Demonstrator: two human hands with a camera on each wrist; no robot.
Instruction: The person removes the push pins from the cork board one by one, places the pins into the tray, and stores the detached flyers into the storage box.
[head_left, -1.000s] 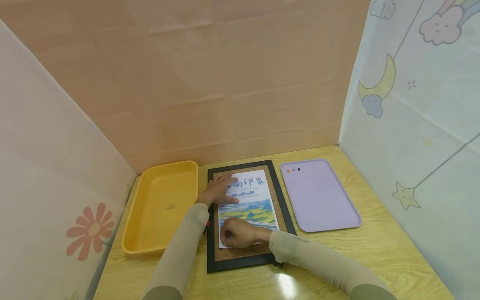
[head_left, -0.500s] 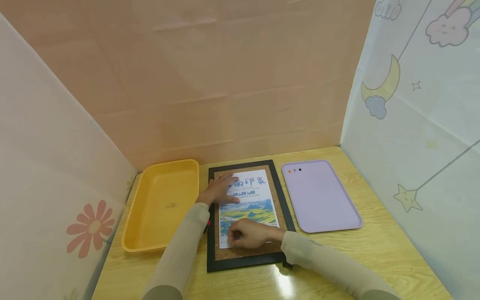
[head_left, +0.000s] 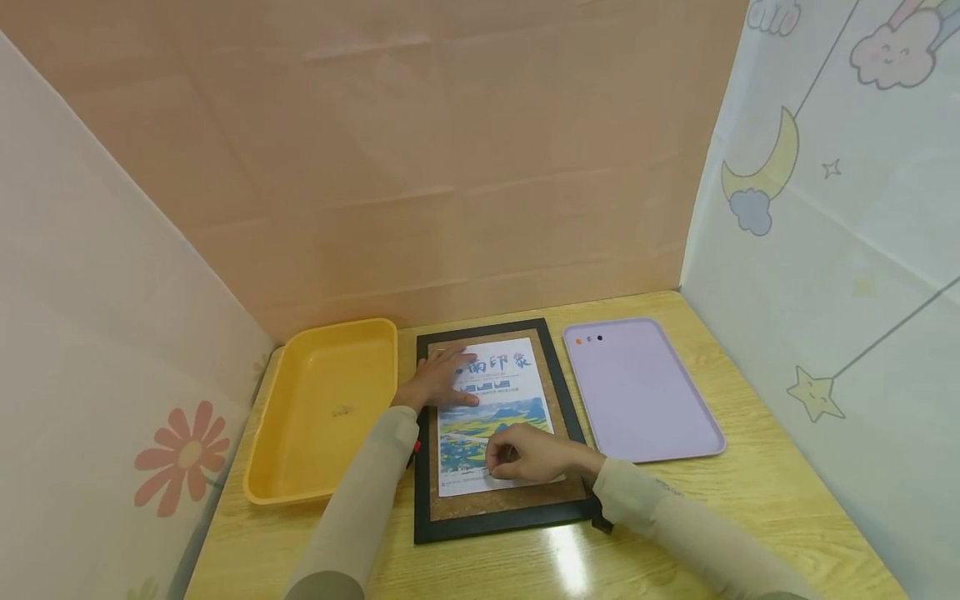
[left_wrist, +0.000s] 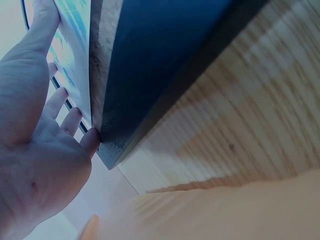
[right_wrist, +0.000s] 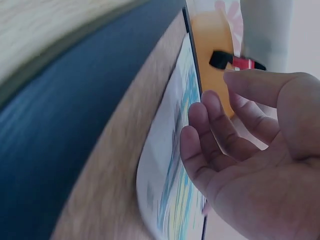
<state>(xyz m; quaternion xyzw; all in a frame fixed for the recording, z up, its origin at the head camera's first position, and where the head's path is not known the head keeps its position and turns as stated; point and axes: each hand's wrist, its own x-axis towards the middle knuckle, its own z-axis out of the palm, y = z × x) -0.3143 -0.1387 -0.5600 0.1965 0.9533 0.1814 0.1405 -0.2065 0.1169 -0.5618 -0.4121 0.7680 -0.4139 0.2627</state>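
Observation:
A poster [head_left: 495,412] with Chinese characters above a blue, yellow and green landscape lies on a black-framed cork board [head_left: 480,502]. The left hand [head_left: 441,383] spreads its fingers over the poster's upper left and rests on the board's left side; the left wrist view shows its fingertips [left_wrist: 92,140] along the board. Over the poster's lower right hovers the right hand [head_left: 525,454], fingers loosely bent, no object visible in them. In the right wrist view the poster's near corner [right_wrist: 150,200] curves up from the cork.
A yellow tray [head_left: 322,408] with a small mark on its floor stands left of the board. On the right lies a shallow lilac tray [head_left: 652,392], holding an orange pin [head_left: 578,341], a grey one and a black pin [head_left: 599,338] at its far left corner.
The right hand has moved from the poster's lower left corner to the right along its lower part and slightly away from the person. The left hand has stayed in place.

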